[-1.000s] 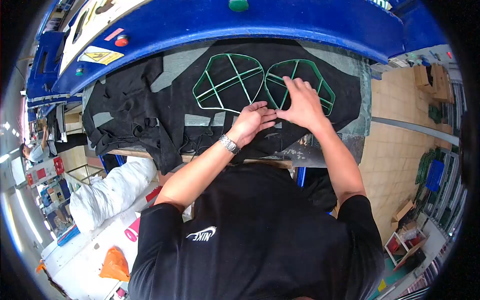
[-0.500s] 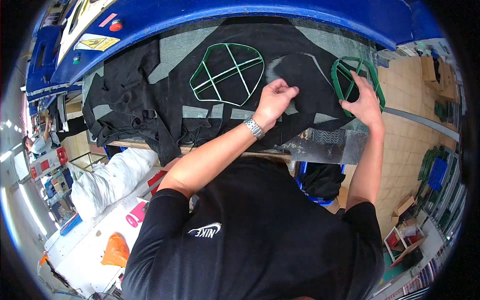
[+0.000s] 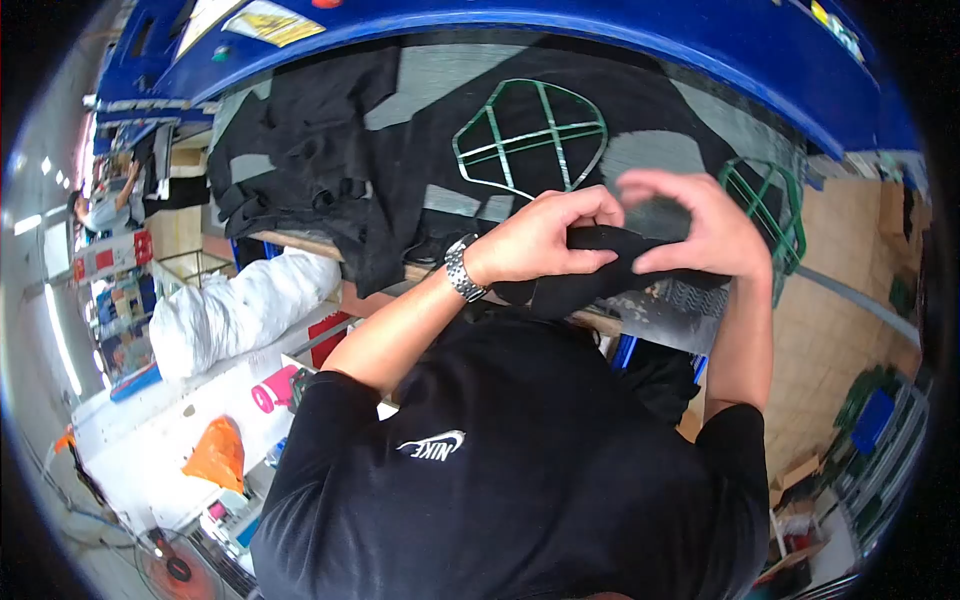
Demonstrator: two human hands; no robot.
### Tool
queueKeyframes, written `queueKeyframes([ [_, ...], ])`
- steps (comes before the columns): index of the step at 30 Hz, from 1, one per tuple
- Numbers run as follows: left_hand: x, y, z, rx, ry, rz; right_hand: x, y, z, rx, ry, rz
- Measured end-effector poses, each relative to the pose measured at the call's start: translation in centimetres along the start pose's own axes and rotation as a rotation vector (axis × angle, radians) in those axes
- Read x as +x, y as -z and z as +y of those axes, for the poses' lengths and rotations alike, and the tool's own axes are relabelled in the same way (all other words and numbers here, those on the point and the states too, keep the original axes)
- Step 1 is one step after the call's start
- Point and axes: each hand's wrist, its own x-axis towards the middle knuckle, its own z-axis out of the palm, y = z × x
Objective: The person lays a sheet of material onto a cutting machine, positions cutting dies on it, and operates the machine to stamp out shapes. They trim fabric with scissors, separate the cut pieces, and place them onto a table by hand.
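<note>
My left hand, with a metal watch on its wrist, pinches a dark cut piece between thumb and fingers. Facing it, my right hand is curved with thumb and forefinger apart; its thumb is beside the piece's right part. Above my left hand, a green-edged cutting frame with crossbars lies on the black material. A second green frame stands at the table's right edge, just past my right hand. A gap in the black material shows the grey-green surface between the frames.
A blue machine beam spans the far side of the table. Crumpled black scraps lie at the left. Below left are a white wrapped bundle and an orange bag. A person is at far left.
The right frame has moved from beside the other frame to the table's right edge, and my right hand has let it go. My left hand has taken hold of the cut piece, exposing the surface beneath.
</note>
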Motion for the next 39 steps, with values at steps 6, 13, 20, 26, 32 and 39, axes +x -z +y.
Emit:
queueKeyframes([
  [6,-7.8,6.0,-1.1,0.143,0.021,0.304,5.6,-7.5,-4.6,-0.302,0.211,0.113],
  [13,-18.6,11.5,-3.3,0.076,0.045,0.548,12.6,-12.8,-10.8,-0.521,0.416,0.061],
  [20,-19.8,21.4,-8.5,0.108,0.296,0.848,27.9,-17.1,-4.0,-0.456,0.265,0.25],
  [26,-21.4,25.5,-13.8,-0.042,0.292,1.088,24.2,-17.3,-0.3,-0.855,-0.381,0.432],
  [32,-18.2,24.2,-9.0,0.359,0.134,0.932,19.6,-20.9,1.1,-1.027,-0.481,0.362],
  [39,-6.4,18.0,-12.6,0.347,0.124,0.474,15.7,-15.1,-2.9,-0.151,-0.523,0.583],
])
